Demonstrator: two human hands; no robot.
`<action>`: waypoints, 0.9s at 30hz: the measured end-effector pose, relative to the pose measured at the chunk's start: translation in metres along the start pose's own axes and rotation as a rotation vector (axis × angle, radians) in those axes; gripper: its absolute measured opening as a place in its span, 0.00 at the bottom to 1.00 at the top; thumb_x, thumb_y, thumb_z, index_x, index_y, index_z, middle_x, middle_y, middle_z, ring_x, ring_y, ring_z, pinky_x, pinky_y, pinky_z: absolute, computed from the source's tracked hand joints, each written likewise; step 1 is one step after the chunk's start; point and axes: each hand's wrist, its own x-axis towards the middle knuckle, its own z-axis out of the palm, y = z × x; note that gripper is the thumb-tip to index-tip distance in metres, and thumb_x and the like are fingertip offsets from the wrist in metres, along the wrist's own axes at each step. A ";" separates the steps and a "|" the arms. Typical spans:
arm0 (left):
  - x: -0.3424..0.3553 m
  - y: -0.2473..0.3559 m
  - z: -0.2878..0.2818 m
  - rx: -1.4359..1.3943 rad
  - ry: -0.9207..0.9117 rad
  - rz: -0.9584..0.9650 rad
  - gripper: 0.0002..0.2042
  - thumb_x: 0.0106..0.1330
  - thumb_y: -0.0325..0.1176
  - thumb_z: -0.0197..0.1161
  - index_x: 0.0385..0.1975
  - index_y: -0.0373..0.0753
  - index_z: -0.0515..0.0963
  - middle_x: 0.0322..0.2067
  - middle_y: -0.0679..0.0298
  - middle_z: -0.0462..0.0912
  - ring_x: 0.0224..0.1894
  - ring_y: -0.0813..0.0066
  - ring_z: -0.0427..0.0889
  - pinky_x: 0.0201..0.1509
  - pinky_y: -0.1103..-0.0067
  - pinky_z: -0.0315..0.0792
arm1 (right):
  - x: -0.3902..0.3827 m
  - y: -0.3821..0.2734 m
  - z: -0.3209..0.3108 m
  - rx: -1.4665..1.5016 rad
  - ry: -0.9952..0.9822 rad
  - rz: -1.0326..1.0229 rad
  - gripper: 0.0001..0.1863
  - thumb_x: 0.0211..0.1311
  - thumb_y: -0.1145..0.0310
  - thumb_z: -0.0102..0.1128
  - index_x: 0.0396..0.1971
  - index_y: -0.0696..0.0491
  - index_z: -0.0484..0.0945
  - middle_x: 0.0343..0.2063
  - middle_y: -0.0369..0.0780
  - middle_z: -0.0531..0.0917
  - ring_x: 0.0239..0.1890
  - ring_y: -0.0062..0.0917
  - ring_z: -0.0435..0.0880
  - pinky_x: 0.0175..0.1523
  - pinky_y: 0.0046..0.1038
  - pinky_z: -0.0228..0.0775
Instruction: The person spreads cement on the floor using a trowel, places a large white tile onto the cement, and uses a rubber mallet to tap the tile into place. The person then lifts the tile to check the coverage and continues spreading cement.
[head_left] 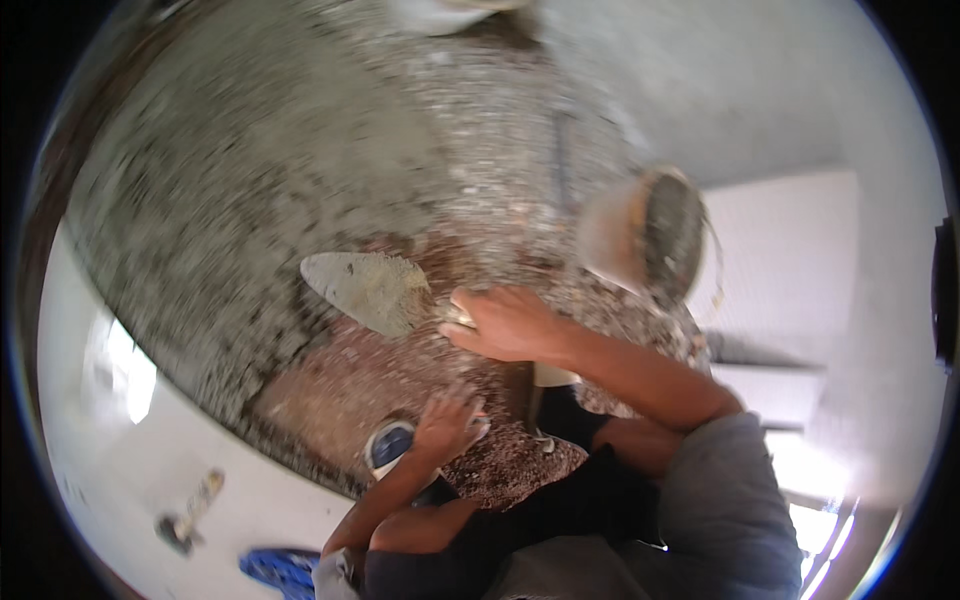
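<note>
My right hand (507, 323) is closed around the handle of a trowel (368, 290). The pointed blade, smeared with grey, reaches left over the edge of wet grey mortar (250, 150). Lower down, my left hand (445, 425) is held over the reddish rubble near a dark blue and white shoe (391, 446). A small pale thing shows beside its thumb, but blur hides whether the fingers hold it. To the right of the trowel, a bucket (612, 235) leans with grey mortar filling its mouth.
A second pale bucket (440, 14) stands at the far edge. Gravelly rubble (500, 150) lies between the mortar and the right wall (740, 90). Along the lower left, a white wall (110, 440) carries a pipe-like fitting (185, 525); a blue object (283, 570) is near it.
</note>
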 end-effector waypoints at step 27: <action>0.029 -0.024 -0.075 0.075 0.429 -0.033 0.20 0.62 0.33 0.60 0.53 0.34 0.70 0.58 0.49 0.68 0.61 0.46 0.65 0.63 0.58 0.60 | -0.198 0.279 -0.039 0.446 0.396 0.782 0.17 0.54 0.58 0.58 0.32 0.58 0.78 0.22 0.43 0.80 0.23 0.26 0.78 0.29 0.32 0.72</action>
